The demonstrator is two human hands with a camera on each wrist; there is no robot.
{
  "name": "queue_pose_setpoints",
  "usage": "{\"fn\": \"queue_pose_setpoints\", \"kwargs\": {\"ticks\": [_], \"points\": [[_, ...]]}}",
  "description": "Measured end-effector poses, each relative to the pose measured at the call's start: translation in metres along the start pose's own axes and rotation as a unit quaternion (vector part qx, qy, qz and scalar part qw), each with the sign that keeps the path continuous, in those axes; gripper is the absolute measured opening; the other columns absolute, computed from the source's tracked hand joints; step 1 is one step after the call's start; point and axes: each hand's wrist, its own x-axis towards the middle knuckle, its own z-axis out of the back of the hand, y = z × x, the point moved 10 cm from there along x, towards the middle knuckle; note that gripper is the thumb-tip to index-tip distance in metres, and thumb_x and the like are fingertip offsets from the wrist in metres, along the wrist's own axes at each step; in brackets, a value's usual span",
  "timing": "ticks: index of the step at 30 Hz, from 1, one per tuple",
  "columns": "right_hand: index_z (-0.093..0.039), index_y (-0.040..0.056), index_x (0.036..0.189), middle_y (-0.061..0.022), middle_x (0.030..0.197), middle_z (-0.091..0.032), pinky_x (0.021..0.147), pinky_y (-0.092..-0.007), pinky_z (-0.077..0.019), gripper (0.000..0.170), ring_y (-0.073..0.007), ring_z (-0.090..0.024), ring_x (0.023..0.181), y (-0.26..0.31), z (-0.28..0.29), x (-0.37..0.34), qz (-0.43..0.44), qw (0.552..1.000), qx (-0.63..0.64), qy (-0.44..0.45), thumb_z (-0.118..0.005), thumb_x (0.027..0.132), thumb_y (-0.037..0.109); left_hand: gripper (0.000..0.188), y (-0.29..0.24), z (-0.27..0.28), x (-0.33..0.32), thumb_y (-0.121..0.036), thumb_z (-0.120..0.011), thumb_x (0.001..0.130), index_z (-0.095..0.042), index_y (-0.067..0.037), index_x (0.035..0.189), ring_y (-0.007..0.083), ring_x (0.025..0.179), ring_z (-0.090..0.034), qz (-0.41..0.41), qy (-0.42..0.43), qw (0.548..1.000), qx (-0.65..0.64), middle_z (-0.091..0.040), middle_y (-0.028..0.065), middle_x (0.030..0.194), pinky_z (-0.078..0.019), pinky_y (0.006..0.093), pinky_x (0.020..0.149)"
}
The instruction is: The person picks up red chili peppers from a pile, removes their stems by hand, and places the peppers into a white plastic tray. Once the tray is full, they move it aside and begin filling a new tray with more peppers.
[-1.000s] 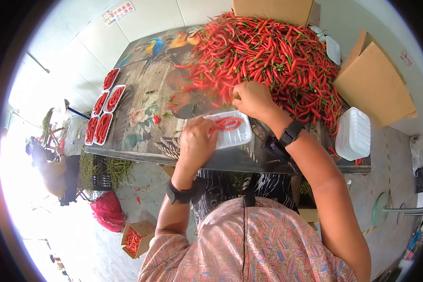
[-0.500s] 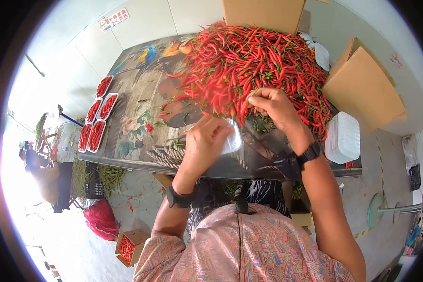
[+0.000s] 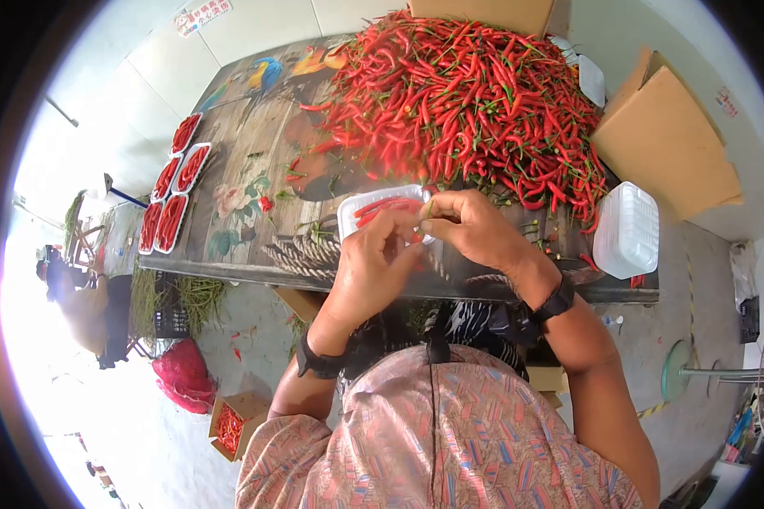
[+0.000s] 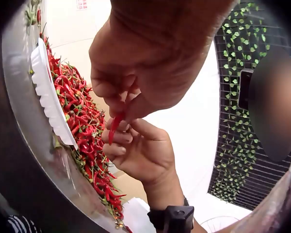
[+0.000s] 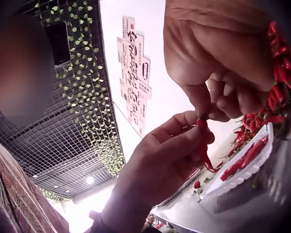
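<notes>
Both hands meet over the near table edge. My left hand holds a red chili between thumb and fingers, its tip hanging down in the right wrist view. My right hand pinches the top end of that same chili with thumb and forefinger. Just behind the hands lies a white tray with a few red chilies in it. Behind that, a large heap of red chilies with green stems covers the back right of the table.
Several filled trays stand at the table's left end. A stack of white trays is at the right corner, beside an open cardboard box. Rope lies near the front edge. Another person sits at the far left.
My right hand has come back from the heap to my left hand, and a chili is now held between them. The tray with its chilies shows more fully behind the hands.
</notes>
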Motion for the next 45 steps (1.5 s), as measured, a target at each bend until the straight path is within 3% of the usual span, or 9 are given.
{"fn": "queue_pose_setpoints", "kwargs": {"ticks": [6, 11, 15, 19, 21, 27, 30, 35, 45], "points": [[-0.068, -0.0005, 0.093, 0.0017, 0.083, -0.066, 0.074, -0.0225, -0.0455, 0.014, -0.0046, -0.057, 0.079, -0.012, -0.040, -0.006, -0.106, 0.976, 0.111, 0.155, -0.065, 0.094, 0.013, 0.026, -0.005, 0.022, -0.019, 0.005, -0.068, 0.085, -0.060, 0.000, 0.109, 0.0075, 0.075, -0.058, -0.032, 0.010, 0.998, 0.045, -0.061, 0.0010, 0.086, -0.0482, 0.0235, 0.069], [-0.070, 0.0008, 0.086, -0.0029, 0.074, -0.067, 0.064, -0.0300, -0.0470, 0.030, -0.0093, -0.058, 0.066, -0.002, -0.061, -0.024, -0.033, 0.960, -0.096, 0.261, -0.074, 0.088, 0.030, 0.025, 0.030, 0.046, -0.031, 0.002, -0.063, 0.092, -0.060, 0.001, 0.117, 0.0090, 0.079, -0.059, 0.026, -0.047, 0.996, -0.077, -0.062, 0.0009, 0.097, -0.0497, 0.0233, 0.072], [-0.069, 0.0022, 0.096, -0.0108, 0.078, -0.069, 0.063, -0.0344, -0.0483, 0.028, -0.0195, -0.064, 0.065, 0.014, -0.042, -0.017, 0.054, 0.989, -0.128, 0.045, -0.080, 0.079, 0.022, 0.017, 0.053, 0.046, -0.037, -0.001, -0.062, 0.095, -0.060, 0.001, 0.112, 0.0083, 0.077, -0.062, 0.096, -0.063, 0.972, -0.204, -0.063, 0.0029, 0.093, -0.0505, 0.0215, 0.069], [-0.067, 0.0009, 0.096, -0.0078, 0.076, -0.065, 0.062, -0.0306, -0.0484, 0.023, -0.0162, -0.061, 0.065, 0.025, -0.041, -0.011, 0.073, 0.979, -0.190, -0.007, -0.079, 0.078, 0.010, 0.014, 0.062, 0.039, -0.034, -0.004, -0.064, 0.095, -0.061, 0.000, 0.108, 0.0077, 0.071, -0.063, 0.147, -0.054, 0.963, -0.218, -0.065, 0.0024, 0.087, -0.0501, 0.0212, 0.066], [-0.068, 0.0025, 0.093, -0.0106, 0.080, -0.065, 0.062, -0.0343, -0.0494, 0.019, -0.0248, -0.063, 0.068, 0.046, -0.043, -0.014, 0.231, 0.940, -0.245, -0.050, -0.076, 0.077, 0.006, 0.014, 0.065, 0.037, -0.029, -0.004, -0.064, 0.094, -0.061, 0.000, 0.107, 0.0075, 0.070, -0.063, 0.162, -0.049, 0.960, -0.222, -0.066, 0.0020, 0.086, -0.0500, 0.0211, 0.065], [-0.066, 0.0028, 0.086, -0.0118, 0.083, -0.064, 0.071, -0.0424, -0.0490, 0.009, -0.0328, -0.063, 0.080, 0.048, -0.047, -0.008, 0.297, 0.895, -0.330, -0.033, -0.070, 0.078, 0.004, 0.012, 0.069, 0.035, -0.021, -0.005, -0.067, 0.092, -0.063, 0.000, 0.102, 0.0047, 0.071, -0.063, 0.167, -0.019, 0.964, -0.204, -0.063, -0.0021, 0.078, -0.0499, 0.0201, 0.061], [-0.063, 0.0031, 0.083, -0.0138, 0.081, -0.063, 0.073, -0.0447, -0.0477, 0.005, -0.0361, -0.062, 0.083, 0.043, -0.046, 0.000, 0.285, 0.909, -0.305, -0.008, -0.066, 0.081, 0.007, 0.013, 0.060, 0.041, -0.014, -0.003, -0.070, 0.088, -0.066, -0.002, 0.100, 0.0091, 0.073, -0.066, 0.118, 0.000, 0.990, -0.077, -0.066, 0.0021, 0.080, -0.0501, 0.0235, 0.062], [-0.065, 0.0024, 0.087, -0.0149, 0.083, -0.063, 0.073, -0.0449, -0.0481, 0.009, -0.0364, -0.062, 0.083, 0.029, -0.043, 0.014, 0.260, 0.917, -0.303, 0.016, -0.068, 0.081, 0.009, 0.018, 0.005, 0.039, -0.003, -0.001, -0.073, 0.078, -0.069, -0.002, 0.096, 0.0293, 0.082, -0.066, -0.153, 0.019, 0.971, 0.182, -0.065, 0.0122, 0.092, -0.0532, 0.0372, 0.073], [-0.069, 0.0041, 0.098, -0.0129, 0.089, -0.063, 0.073, -0.0410, -0.0503, 0.018, -0.0314, -0.064, 0.081, 0.012, 0.003, 0.008, 0.194, 0.924, -0.318, -0.085, -0.073, 0.080, 0.006, 0.016, 0.019, 0.034, 0.009, -0.009, -0.075, 0.076, -0.072, -0.008, 0.092, 0.0284, 0.087, -0.060, -0.182, 0.057, 0.937, 0.293, -0.060, 0.0082, 0.089, -0.0469, 0.0407, 0.077]]}}
